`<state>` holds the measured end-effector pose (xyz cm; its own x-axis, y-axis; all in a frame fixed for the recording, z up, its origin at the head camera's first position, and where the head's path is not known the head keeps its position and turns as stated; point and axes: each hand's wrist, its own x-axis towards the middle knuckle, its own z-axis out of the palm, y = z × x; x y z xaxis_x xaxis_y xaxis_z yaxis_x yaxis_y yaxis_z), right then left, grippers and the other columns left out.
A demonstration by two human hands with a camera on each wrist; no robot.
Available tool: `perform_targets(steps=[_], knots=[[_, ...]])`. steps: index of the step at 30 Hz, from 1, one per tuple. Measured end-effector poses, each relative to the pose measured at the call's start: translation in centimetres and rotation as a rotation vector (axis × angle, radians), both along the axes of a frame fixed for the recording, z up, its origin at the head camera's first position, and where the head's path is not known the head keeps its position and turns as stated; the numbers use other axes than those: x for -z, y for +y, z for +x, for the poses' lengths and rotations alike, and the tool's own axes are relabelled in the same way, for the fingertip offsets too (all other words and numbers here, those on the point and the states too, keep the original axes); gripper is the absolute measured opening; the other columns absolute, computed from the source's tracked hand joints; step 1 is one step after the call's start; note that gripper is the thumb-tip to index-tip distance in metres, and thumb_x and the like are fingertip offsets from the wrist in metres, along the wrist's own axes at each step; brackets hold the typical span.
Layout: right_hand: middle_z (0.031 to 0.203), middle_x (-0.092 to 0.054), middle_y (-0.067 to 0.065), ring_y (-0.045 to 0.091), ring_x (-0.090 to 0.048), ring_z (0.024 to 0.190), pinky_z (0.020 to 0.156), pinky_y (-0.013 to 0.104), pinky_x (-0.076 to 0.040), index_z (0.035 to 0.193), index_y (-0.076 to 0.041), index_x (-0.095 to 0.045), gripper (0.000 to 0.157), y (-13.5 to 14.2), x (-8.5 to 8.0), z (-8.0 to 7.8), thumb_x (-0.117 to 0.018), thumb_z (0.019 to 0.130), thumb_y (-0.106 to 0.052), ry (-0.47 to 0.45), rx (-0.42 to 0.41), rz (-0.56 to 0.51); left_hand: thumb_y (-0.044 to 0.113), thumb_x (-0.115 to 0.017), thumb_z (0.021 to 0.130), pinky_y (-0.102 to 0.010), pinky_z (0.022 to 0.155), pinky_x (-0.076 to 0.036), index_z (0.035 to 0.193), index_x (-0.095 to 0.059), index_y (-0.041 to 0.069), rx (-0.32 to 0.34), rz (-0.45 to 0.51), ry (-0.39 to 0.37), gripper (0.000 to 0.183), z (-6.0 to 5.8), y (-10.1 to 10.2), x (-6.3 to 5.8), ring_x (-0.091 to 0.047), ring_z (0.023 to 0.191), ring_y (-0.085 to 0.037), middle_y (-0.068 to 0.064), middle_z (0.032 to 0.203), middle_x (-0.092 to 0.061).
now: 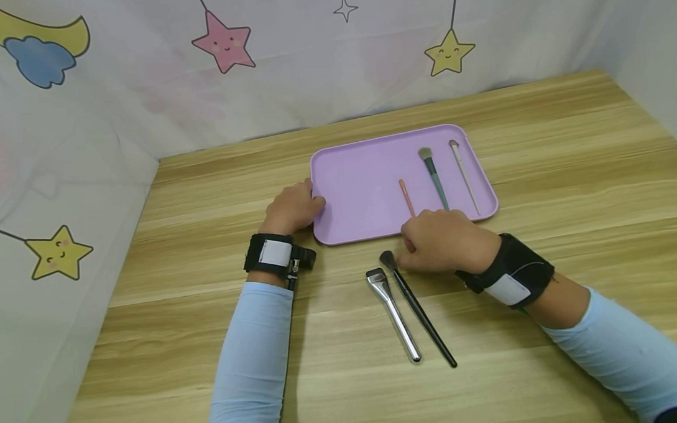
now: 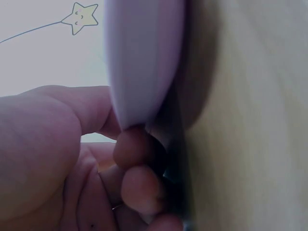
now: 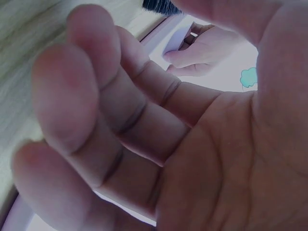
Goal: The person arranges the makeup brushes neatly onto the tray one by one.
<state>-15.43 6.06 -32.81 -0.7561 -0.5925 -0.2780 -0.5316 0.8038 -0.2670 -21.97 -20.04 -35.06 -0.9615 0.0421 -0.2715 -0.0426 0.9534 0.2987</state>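
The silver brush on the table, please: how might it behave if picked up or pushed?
The silver brush may feel slippery, given its glossy handle. Its handle looks straight, so probably stiff. It might roll slightly, though the wide, flat head would probably stop it.

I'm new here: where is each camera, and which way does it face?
Head: on the head, facing forward and down at the tray and brushes; left hand, right hand and blue sleeves show.
Left wrist: on that wrist, facing the tray's edge; only the left hand shows.
Right wrist: on that wrist, facing the right hand up close, with the left hand beyond.
Shared: head and right wrist views both show both hands.
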Motion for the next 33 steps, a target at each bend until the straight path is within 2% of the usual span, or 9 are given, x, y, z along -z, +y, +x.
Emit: perform_targets(steps=[18,33], knots=[[0.063,-0.055,-0.003,0.015,-0.05,0.055,0.045,0.035,-0.041,0.068,-0.019,-0.056,0.032,-0.08,0.0,0.21,-0.062,0.079,-0.048,-0.025,-0.036,-0.016,0.03,-0.04,0.09,-0.037,0.059,-0.041,0.115,-0.046,0.003,0.007,-0.002,0.0,0.037,0.09,0.05,-0.12,-0.053,0.077,-0.025,-0.012,0.091,-0.054],[0.066,-0.056,-0.003,0.014,-0.051,0.057,0.048,0.033,-0.043,0.07,-0.018,-0.058,0.026,0.07,-0.5,0.26,-0.064,0.08,-0.041,-0.087,-0.08,-0.026,0.03,-0.041,0.09,-0.038,0.06,-0.042,0.117,-0.046,0.003,0.001,0.008,0.003,0.038,-0.02,0.01,0.05,-0.053,0.078,-0.025,-0.012,0.092,-0.054]])
